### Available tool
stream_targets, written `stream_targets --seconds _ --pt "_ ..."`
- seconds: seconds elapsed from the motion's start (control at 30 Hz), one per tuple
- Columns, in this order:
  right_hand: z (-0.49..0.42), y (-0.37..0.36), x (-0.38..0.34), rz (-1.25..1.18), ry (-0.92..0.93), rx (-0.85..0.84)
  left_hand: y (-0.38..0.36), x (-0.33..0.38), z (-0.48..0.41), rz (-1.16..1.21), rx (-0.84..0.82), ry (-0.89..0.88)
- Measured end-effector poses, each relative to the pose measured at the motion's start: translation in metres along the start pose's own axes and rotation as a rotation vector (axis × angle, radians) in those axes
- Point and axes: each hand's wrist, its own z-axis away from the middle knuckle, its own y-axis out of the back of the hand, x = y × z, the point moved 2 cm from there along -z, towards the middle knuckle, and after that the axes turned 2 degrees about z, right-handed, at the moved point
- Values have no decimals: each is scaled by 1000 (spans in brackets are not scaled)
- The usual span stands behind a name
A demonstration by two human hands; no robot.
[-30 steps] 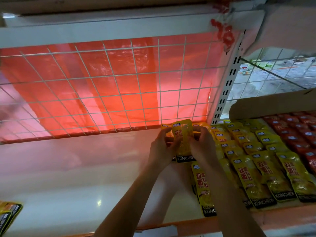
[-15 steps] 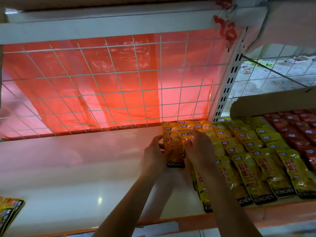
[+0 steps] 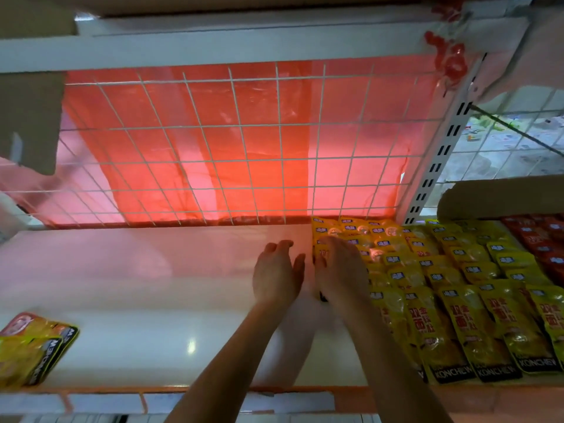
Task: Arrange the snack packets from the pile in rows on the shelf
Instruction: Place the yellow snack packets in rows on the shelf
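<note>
White shelf board point(image 3: 152, 300) runs across the view, closed at the back by a wire grid point(image 3: 213, 148) with a red plastic sheet point(image 3: 259, 184) behind it. Its right part is filled with yellow snack packets point(image 3: 457, 285), which overlap in rows with the long axis from front to back. Red packets point(image 3: 543, 239) lie further right. The pile point(image 3: 30, 349) lies at the front left edge, well apart from both hands, its packets leaning a little to the right.

The left hand point(image 3: 276, 276) hovers over bare shelf with spread, relaxed fingers and holds nothing. It is the nearer one to the pile. The right hand point(image 3: 341, 270) lies palm down on the leftmost column. It seems to press the edge packet point(image 3: 319, 254) flat and not pinch it, though the thumb is partly hidden. I judge that the next reach goes left and toward the front.
</note>
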Motion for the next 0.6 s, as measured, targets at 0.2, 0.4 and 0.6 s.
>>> stream_targets --seconds 0.2,0.4,0.6 --pt "22 -43 -77 -68 203 -117 56 -58 18 -156 188 25" --pt "59 -85 -160 -112 401 -249 117 -139 45 -264 252 231" --pt "97 -126 -238 -133 583 -405 183 -217 81 -396 317 475"
